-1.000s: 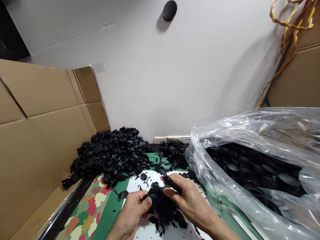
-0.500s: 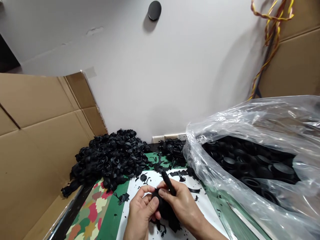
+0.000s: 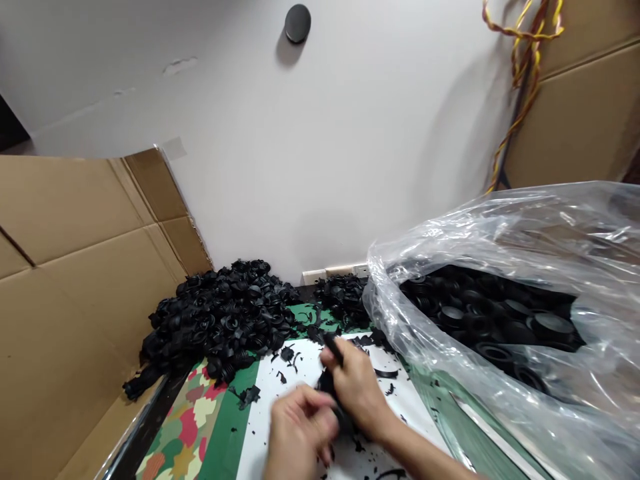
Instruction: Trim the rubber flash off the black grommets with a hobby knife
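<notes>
Gripping a thin black tool (image 3: 332, 348), the right hand (image 3: 356, 390) has its fingers wrapped tight around the handle. Just below it the left hand (image 3: 299, 430) pinches a black rubber part (image 3: 334, 407), blurred and largely hidden between both hands. Black scraps (image 3: 385, 373) lie beside them on the white sheet (image 3: 270, 413); a heap of black parts (image 3: 220, 317) sits beyond, a clear plastic bag (image 3: 500, 253) off right.
</notes>
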The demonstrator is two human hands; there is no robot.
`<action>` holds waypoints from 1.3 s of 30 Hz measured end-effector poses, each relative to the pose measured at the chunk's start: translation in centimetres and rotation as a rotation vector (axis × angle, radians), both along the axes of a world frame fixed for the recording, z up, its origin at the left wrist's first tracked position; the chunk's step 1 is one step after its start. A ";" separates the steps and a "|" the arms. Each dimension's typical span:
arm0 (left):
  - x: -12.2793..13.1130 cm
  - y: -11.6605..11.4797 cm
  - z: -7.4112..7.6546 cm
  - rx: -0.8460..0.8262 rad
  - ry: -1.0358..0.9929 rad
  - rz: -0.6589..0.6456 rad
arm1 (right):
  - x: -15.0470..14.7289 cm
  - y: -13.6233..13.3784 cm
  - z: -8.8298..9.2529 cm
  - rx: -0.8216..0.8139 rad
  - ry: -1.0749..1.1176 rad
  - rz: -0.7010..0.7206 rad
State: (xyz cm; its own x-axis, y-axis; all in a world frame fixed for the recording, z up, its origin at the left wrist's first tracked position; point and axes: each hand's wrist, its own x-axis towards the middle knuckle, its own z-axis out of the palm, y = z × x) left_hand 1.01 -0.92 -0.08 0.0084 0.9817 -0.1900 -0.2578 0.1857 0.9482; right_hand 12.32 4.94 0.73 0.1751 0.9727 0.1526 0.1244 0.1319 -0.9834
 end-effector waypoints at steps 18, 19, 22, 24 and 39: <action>-2.3 0.5 2.2 -0.118 -0.303 0.237 | 2.9 -1.8 0.5 -0.019 -0.007 0.215; -2.1 0.6 2.3 -0.171 -0.322 0.284 | 2.6 -2.1 0.6 -0.036 0.023 0.244; -1.4 0.6 2.3 -0.295 -0.383 0.358 | 1.5 -3.1 1.1 -0.001 0.044 0.368; -1.0 0.5 1.7 -0.286 -0.418 0.313 | 0.9 -3.5 1.3 0.053 0.038 0.427; -0.8 0.4 0.2 -0.184 -0.384 0.152 | 0.9 -3.6 0.6 0.128 0.060 0.353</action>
State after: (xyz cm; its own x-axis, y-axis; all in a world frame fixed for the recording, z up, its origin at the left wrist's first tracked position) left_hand 0.22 -0.51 0.16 -0.0293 0.9276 -0.3725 -0.6220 0.2749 0.7332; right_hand 13.27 1.35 1.37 -0.1548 0.9485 0.2764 -0.0079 0.2786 -0.9604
